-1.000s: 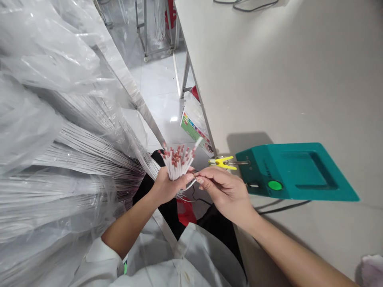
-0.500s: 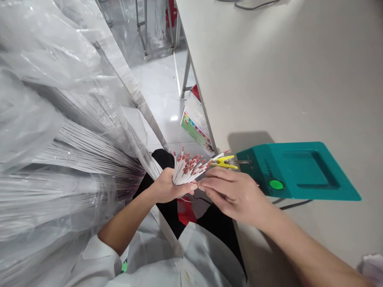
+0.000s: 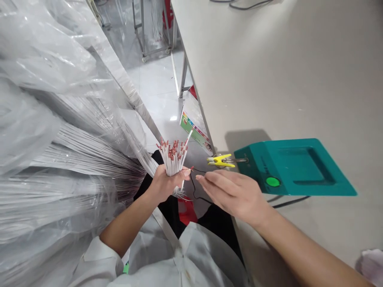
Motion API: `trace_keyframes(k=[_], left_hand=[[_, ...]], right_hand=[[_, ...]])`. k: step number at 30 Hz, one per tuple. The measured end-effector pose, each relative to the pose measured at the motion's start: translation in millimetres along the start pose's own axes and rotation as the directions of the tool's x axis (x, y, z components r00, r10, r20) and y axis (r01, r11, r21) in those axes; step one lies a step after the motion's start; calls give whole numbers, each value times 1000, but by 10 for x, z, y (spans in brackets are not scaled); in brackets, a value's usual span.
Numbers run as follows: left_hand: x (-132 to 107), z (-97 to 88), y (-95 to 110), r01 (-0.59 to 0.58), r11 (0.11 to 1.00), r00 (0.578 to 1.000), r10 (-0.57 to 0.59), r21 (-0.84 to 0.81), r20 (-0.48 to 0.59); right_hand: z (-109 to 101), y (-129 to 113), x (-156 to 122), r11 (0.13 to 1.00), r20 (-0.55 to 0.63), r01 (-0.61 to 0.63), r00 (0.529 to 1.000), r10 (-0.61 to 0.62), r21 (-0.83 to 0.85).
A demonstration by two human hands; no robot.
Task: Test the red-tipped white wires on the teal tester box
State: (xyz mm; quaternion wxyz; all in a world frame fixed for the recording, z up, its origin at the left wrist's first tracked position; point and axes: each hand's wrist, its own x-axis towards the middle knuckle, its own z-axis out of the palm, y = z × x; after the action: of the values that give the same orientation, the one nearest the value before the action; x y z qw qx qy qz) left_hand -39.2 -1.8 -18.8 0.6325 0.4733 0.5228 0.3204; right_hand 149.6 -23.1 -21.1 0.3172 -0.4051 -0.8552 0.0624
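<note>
My left hand (image 3: 164, 184) is closed around a bundle of thin white wires with red tips (image 3: 174, 156), held upright between my lap and the table edge. My right hand (image 3: 235, 193) hovers just to the right of the bundle, fingers stretched out toward it and holding nothing I can see. A yellow clip (image 3: 220, 160) on a metal probe sticks out of the left side of a teal tester box (image 3: 295, 167), just above my right hand. The box has a green button (image 3: 273, 181) on its front.
The grey table (image 3: 269, 67) carries the teal box, with a black cable behind it. Large plastic-wrapped bundles of white wires (image 3: 60, 131) fill the left. A colourful carton (image 3: 194, 129) and a red stool (image 3: 187, 209) sit on the floor below.
The wire bundle tilted right toward the clip, then came back upright. My right hand drew away from the bundle and its fingers opened out.
</note>
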Motion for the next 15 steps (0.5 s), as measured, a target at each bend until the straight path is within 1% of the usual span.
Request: trace_keyframes(k=[2,3,4,5,6,7,9,11,13,15], left_hand=[[-21,-1,22,8,999,1000,-7,35,-21],[-32,1,30,10,998,1000,-9,56,-21],[-41,4,31,9,997,1000,-8,76,-18],[-48,10,26,5,996,1000,-4,93,-7],[-52,16,14,-7,995,1000,7,101,8],[-54,22,-3,-28,995,999,26,99,25],[-52,30,-41,-85,994,994,80,70,68],[-48,28,-62,-144,989,982,139,35,125],[-47,14,-52,-177,984,968,168,35,186],[-49,-9,-23,-195,980,958,180,47,222]], right_hand=[[-24,-21,38,998,-112,-58,992,62,35],[-38,-39,66,991,-153,-101,982,113,85],[-53,-59,97,978,-171,-144,971,169,150],[-65,-79,126,959,-160,-181,963,218,220],[-74,-95,150,937,-127,-205,960,248,282],[-81,-107,168,920,-81,-213,964,252,329],[-88,-111,184,906,18,-196,979,204,376],[-95,-93,184,902,101,-177,984,150,393],[-105,-64,183,890,165,-185,978,126,417],[-108,-43,187,859,211,-214,969,127,465]])
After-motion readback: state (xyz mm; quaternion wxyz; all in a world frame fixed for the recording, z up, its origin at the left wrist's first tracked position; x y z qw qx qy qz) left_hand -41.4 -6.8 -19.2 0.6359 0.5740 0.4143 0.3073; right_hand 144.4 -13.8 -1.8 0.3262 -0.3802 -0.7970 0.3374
